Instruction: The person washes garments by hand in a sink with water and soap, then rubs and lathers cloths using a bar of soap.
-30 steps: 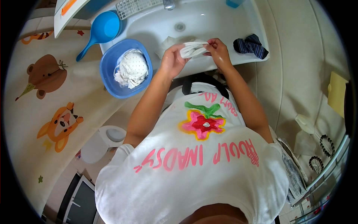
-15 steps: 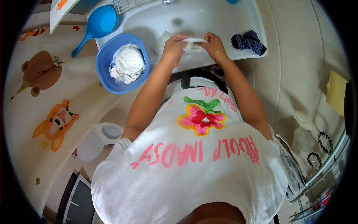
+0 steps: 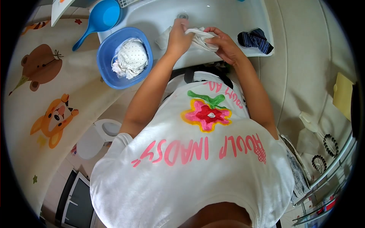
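Head view looks down on a white, wet-looking ceramic washbasin (image 3: 232,19), where a bunched piece of thin white cloth (image 3: 202,38) hangs between two bare hands near the front rim. The cloth lies right in the grip: its left end meets the left hand (image 3: 180,37), and its right end runs into the fingers of the right hand (image 3: 225,45). The right hand is partly curled, the fingers over the folds and the thumb side turned toward them, with the palm loosely open below. The left hand is half closed at the other end — its fingertips are blurred, so how tightly it pinches cannot be told. Between the hands the fabric is gathered in loops.

A second patch of limp white fabric (image 3: 163,38) rests on the ceramic just left of the left hand; whether it joins the held piece cannot be told. Beyond the left hand sits the round metal drain (image 3: 182,16). To the right, well apart from the right hand, a dark sock bundle with blue stripes (image 3: 255,41) lies by the rim. On the left, a rounded blue plastic tub (image 3: 105,51) holds a crumpled white garment with small dark dots (image 3: 132,57), and a bright blue long-handled dipper (image 3: 102,17) lies just beyond it.
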